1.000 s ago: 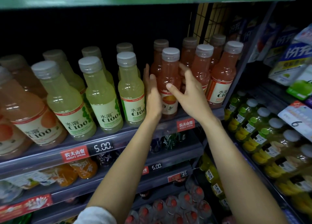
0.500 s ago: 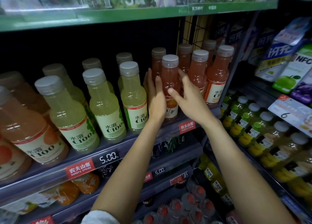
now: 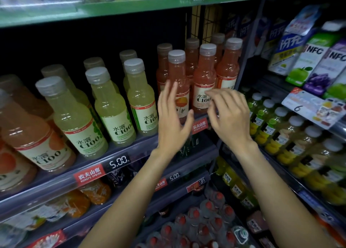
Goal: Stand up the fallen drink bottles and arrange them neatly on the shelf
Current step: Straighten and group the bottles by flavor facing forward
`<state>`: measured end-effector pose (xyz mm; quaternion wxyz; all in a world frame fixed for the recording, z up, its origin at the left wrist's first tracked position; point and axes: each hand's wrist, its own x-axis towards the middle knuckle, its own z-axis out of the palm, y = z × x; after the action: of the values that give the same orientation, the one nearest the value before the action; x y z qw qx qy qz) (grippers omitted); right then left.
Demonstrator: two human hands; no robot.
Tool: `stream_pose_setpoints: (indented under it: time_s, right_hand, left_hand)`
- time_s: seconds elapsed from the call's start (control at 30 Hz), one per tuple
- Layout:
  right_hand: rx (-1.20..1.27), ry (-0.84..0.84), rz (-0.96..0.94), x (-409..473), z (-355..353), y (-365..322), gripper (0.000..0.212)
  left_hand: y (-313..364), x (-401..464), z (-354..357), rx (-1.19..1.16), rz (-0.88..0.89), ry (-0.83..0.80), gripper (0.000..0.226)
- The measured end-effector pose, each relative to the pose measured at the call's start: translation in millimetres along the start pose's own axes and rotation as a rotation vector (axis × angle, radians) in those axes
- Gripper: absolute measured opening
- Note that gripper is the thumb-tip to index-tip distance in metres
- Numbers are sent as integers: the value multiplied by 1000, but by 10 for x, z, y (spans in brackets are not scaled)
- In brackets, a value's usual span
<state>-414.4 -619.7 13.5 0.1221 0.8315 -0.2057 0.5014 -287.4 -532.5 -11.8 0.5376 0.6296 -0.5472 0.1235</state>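
Near the shelf's [image 3: 131, 154] front edge, toward its right end, the pink bottle [image 3: 178, 75] stood upright while the left hand [image 3: 173, 120], fingers spread, and the loosely curled, empty right hand [image 3: 229, 115] hovered before it; full, rigid, probably slick plastic, best gripped around the labelled waist.

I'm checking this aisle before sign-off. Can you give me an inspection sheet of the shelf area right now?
Surface: shelf, with 5.00 price tags on its front rail.
Job's things: pink bottles upright at right; yellow bottles upright at centre; orange bottles at left. None seen lying down on this shelf.
Clutter: nothing seen.
Grippers: left hand open, in front of a pink bottle; right hand loosely curled, holding nothing.
Cables: nothing seen.
Surroundings: juice cartons at right; red-capped bottles below.
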Motion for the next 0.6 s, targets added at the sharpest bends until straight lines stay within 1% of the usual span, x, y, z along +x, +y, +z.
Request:
stream_pose_setpoints:
  time_s: [0.07,0.13,0.23,0.3,0.37,0.43,0.53,0.6]
  right_hand:
    - [-15,-28,55,-30,80,192,25]
    - [-17,-55,118,-31,172,400,29]
    - [44,-69,207,25,301,669,34]
    - [122,-59,272,99,366,759,38]
    - [195,-61,310,209,418,793,44]
    - [234,-72,314,323,459,754,53]
    - [330,-92,312,486,503,621,68]
    - [352,-52,283,533,558,553,74]
  left_hand:
    - [-76,48,51,-73,-111,6,75]
    - [-143,132,143,-202,-190,38,79]
    - [-204,286,281,-488,-416,186,79]
    - [-225,409,336,-522,-527,267,77]
    - [-211,517,365,-517,-615,316,69]
    - [-247,550,381,-483,-631,313,66]
    - [-343,508,390,-440,-561,278,71]
    - [-419,514,410,-459,-533,289,62]
